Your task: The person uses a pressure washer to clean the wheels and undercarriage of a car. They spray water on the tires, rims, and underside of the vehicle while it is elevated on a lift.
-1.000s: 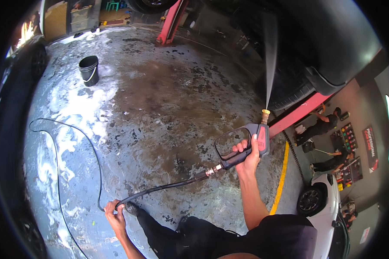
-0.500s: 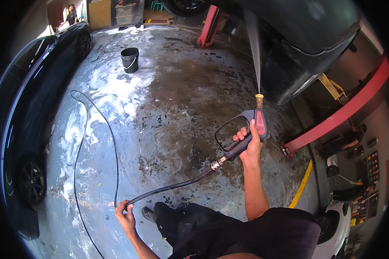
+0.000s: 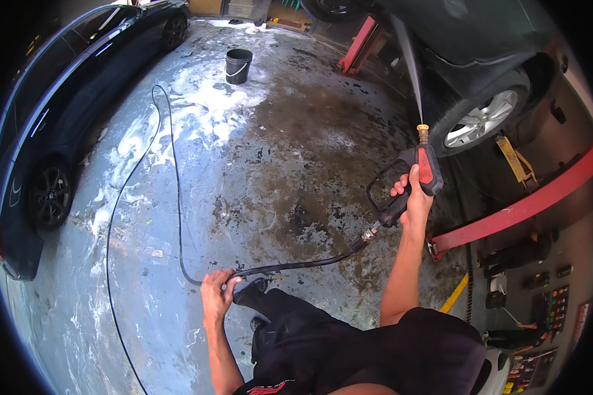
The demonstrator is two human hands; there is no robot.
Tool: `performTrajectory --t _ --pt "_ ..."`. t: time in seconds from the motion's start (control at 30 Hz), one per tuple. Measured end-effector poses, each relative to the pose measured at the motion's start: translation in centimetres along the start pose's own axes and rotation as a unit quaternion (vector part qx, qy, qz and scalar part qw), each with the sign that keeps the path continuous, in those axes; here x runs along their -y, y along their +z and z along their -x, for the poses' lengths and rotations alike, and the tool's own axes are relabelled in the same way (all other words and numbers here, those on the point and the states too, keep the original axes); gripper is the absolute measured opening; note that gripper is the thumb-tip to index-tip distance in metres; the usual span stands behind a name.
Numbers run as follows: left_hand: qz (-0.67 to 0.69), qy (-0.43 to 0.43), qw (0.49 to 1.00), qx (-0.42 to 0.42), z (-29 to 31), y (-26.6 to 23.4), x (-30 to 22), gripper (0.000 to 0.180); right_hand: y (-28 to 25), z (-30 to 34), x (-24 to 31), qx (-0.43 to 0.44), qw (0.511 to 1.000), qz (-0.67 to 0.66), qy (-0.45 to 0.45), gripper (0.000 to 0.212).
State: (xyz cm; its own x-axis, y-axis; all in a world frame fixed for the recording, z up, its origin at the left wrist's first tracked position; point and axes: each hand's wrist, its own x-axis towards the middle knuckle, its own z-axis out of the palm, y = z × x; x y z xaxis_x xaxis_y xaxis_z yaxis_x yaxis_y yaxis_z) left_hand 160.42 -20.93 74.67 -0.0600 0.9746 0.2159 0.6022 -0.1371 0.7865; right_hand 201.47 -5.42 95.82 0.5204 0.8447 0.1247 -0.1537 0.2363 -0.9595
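Note:
My right hand (image 3: 415,201) is closed around the grip of a black and red pressure washer gun (image 3: 429,172), thumb along its side. A white jet of water (image 3: 413,69) leaves its brass nozzle (image 3: 422,129) toward the underside of a dark car (image 3: 491,36) at the upper right. Just right of the nozzle is that car's silver-rimmed wheel (image 3: 482,120). Lower left of the gun, my left hand (image 3: 216,295) is closed on the black hose (image 3: 296,266) that runs to the gun's metal coupling. From there the hose loops away over the floor.
A black bucket (image 3: 238,68) stands amid white foam (image 3: 207,108) on the wet floor. Another dark car (image 3: 95,108) is parked at the left. Red lift arms (image 3: 520,204) and a yellow stand (image 3: 516,163) are at the right. Part of a white car (image 3: 499,372) shows at the lower right.
The view has shifted, and more of the raised car's wheel shows. Both hands keep their hold on gun and hose and sit farther right in view; the jet still sprays.

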Motion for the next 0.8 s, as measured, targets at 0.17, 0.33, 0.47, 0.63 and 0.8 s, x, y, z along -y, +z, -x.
performTrajectory --t 0.17,0.33,0.47,0.63,0.8 --pt "0.049 -0.013 0.998 -0.026 9.7 0.6 -2.5 0.026 -4.6 4.0 3.7 0.018 0.999 0.033 0.002 0.031" --pt "0.083 0.093 0.987 0.106 12.5 5.1 -11.5 0.03 -11.8 6.8 12.6 0.047 0.961 0.27 0.046 0.032" --pt "0.119 0.258 0.942 0.177 11.0 10.4 -21.3 0.027 -17.2 8.2 21.0 0.066 0.904 0.422 0.007 0.041" --pt "0.158 0.358 0.889 0.239 12.0 15.2 -33.3 0.028 -21.2 6.4 29.8 0.169 0.858 0.485 -0.024 0.052" --pt "0.221 0.375 0.858 0.273 16.0 22.2 -43.8 0.035 -25.1 0.3 42.6 0.08 0.815 0.553 -0.153 0.042"
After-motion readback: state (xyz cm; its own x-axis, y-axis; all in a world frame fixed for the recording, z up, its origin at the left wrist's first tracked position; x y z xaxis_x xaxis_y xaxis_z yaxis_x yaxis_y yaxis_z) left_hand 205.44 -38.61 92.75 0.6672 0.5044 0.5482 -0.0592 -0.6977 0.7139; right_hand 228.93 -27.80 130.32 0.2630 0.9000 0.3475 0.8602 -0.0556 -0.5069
